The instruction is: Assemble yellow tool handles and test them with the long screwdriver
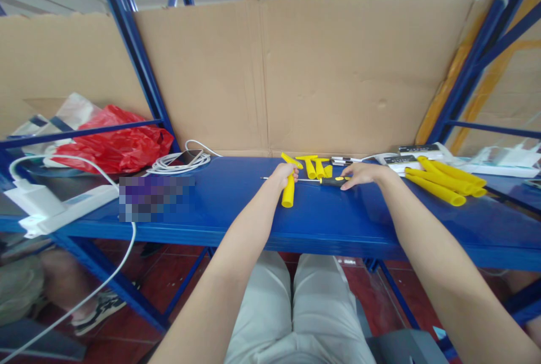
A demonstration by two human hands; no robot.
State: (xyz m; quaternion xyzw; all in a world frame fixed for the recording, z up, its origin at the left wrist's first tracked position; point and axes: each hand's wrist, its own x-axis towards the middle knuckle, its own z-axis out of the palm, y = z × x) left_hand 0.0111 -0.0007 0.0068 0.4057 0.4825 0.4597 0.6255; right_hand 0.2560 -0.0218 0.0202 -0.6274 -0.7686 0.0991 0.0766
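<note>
My left hand is closed around a yellow plastic tube that stands out below the fist over the blue shelf. My right hand rests with fingers curled on the black and yellow handle of a screwdriver; its thin metal shaft runs left towards the left hand. A few more short yellow tubes lie just behind the hands.
A pile of longer yellow tubes lies at the right beside small boxes. A phone on a coiled white cable, a red plastic bag and a white power strip sit at the left. Cardboard backs the shelf.
</note>
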